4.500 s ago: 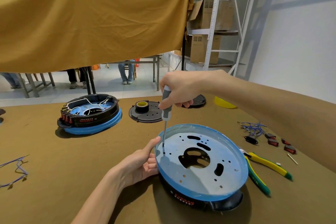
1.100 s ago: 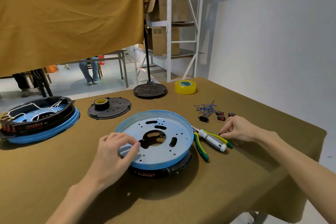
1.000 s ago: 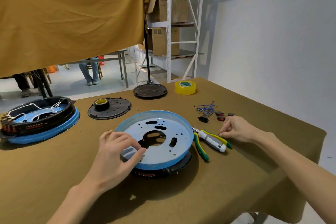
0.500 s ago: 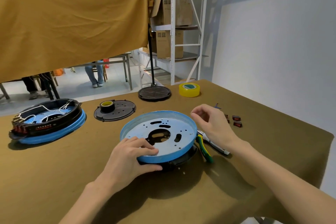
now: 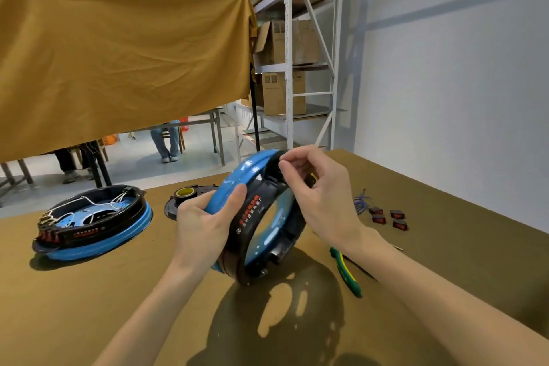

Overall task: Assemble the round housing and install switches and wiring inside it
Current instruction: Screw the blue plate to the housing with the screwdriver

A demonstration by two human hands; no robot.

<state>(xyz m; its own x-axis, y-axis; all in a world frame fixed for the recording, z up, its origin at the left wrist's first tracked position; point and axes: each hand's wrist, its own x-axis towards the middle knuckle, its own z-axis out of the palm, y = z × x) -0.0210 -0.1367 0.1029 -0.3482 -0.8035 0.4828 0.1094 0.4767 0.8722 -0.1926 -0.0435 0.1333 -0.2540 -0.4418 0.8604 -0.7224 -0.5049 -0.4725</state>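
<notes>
Seeing round housing (image 5: 261, 217) tilting on edge at frame centre, lower rim resting on table (image 5: 89, 306). Left hand (image 5: 205, 226) gripping blue rim; right hand (image 5: 320, 199) curling over top edge. Second housing (image 5: 92, 221) lying flat at left. Switches (image 5: 389, 218), wires (image 5: 361, 202) at right; pliers (image 5: 346, 272) lying lower right.

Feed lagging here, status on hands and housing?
Left hand grips housing rim. Right hand pinches its top edge. Housing tipped on edge. Pliers lie beside.

I hold the housing (image 5: 261, 217) on edge above the table (image 5: 89, 291); a second housing (image 5: 92, 223) lies left, switches (image 5: 389, 218) and pliers (image 5: 346, 272) right.
</notes>
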